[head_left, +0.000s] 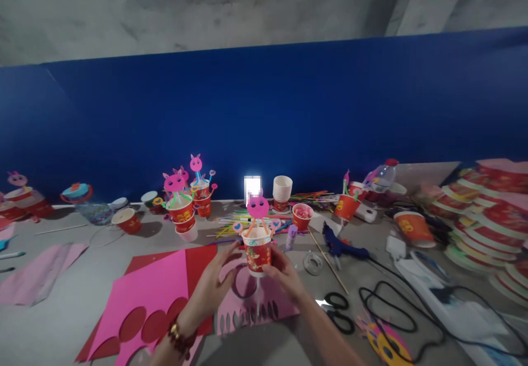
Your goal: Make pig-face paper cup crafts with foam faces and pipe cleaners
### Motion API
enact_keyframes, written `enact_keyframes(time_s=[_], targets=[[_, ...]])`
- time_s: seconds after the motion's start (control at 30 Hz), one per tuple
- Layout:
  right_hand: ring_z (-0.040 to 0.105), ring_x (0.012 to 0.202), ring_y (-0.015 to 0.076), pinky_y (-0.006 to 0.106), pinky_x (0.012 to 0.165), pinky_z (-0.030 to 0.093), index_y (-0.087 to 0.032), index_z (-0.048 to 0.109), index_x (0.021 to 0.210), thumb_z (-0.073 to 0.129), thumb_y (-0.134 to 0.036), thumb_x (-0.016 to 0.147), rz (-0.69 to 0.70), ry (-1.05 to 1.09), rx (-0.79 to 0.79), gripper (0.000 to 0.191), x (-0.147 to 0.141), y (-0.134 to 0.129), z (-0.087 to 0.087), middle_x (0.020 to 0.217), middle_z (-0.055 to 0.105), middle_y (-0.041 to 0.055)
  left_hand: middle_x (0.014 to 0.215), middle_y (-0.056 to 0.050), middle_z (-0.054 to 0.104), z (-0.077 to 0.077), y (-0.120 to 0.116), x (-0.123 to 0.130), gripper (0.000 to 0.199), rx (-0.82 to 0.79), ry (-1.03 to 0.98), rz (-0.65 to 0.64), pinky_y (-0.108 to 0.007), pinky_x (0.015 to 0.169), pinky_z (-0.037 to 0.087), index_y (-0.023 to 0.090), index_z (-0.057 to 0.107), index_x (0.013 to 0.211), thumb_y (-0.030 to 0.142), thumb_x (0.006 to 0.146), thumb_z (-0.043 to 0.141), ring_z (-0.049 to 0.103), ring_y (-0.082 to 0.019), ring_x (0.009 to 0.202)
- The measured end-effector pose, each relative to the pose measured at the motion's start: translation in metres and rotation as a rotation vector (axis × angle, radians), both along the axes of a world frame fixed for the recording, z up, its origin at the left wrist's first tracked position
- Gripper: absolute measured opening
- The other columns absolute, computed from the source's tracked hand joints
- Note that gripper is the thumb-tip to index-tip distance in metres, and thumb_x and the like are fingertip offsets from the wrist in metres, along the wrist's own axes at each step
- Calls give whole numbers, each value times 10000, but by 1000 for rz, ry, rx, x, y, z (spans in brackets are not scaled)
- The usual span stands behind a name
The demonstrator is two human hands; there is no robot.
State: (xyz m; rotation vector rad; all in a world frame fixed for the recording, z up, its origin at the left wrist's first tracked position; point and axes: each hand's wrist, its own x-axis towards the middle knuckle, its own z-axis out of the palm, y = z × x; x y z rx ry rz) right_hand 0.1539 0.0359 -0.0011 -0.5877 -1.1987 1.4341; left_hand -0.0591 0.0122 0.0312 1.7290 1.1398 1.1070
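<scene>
Two bare hands are raised over the near middle of the grey table [94,261] in the head view, both forearms reaching forward from the lower edge; the left hand [218,272], with a beaded bracelet [180,338] at the wrist, is angled inward at the left side of a red and white paper cup [258,253]; its thumb and fingers stand apart in a loose curve, and whether they press on the cup cannot be told. The right hand [284,275] is closed around the cup's right side, thumb across the lower front; the cup is upright between the hands, above a cut pink sheet [280,305], and carries a magenta paper face [258,207] on orange stems, with a round disc to either side.

Containers: one red paper cup [302,217] behind and to the right holds small pink pieces; a stack of white-rimmed paper cups [282,188] stands just beside it; stacked red cups [182,217] at left bear pink paper figures [174,181]; a clear jar with a blue lid [93,211] stands farther left, contents not distinguishable; a clear bottle with a red cap [385,175] stands at right rear; tall stacks of red and white paper pieces [487,217], blurred, occupy the far right.
</scene>
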Motion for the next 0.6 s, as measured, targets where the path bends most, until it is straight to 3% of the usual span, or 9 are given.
enact_keyframes(time_s=[0.17, 0.27, 0.37, 0.5, 0.6], targets=[[690, 1037, 295, 446, 915, 554, -235, 680, 1189, 819, -484, 741, 35, 2, -37, 530, 0, -1, -7, 1164, 738, 101, 1372, -112, 649, 5, 16, 36, 496, -253, -510, -13, -428, 1029, 509, 247, 631, 1284, 484, 852, 683, 614, -305, 1244], [669, 1081, 296, 456, 926, 546, -257, 654, 1217, 821, -506, 734, 38, -12, -34, 569, -1, -2, -12, 1193, 721, 98, 1321, -114, 681, 1, 18, 49, 546, -277, -566, -32, -425, 1040, 497, 236, 654, 1236, 428, 749, 807, 611, -321, 1241], [672, 1040, 280, 426, 894, 551, -266, 645, 1217, 798, -548, 748, 14, -97, 5, 568, -1, -3, -13, 1153, 719, 93, 1210, -125, 731, -6, 16, 57, 554, -347, -611, 21, -447, 981, 531, 209, 661, 1188, 410, 705, 844, 676, -329, 1123], [675, 779, 234, 344, 685, 559, -220, 661, 1141, 681, -620, 827, -190, -260, 173, 508, 4, -1, -10, 915, 722, 82, 1174, -147, 742, -14, 8, 60, 577, -413, -706, 80, -442, 948, 544, 189, 633, 1194, 399, 702, 848, 709, -322, 1058], [608, 672, 192, 308, 620, 507, -229, 653, 1017, 638, -473, 917, -392, -315, 228, 265, 12, 1, -2, 784, 657, 32, 1131, -149, 753, -19, 1, 61, 652, -410, -708, 125, -438, 900, 562, 206, 585, 1228, 402, 672, 866, 720, -333, 1032]])
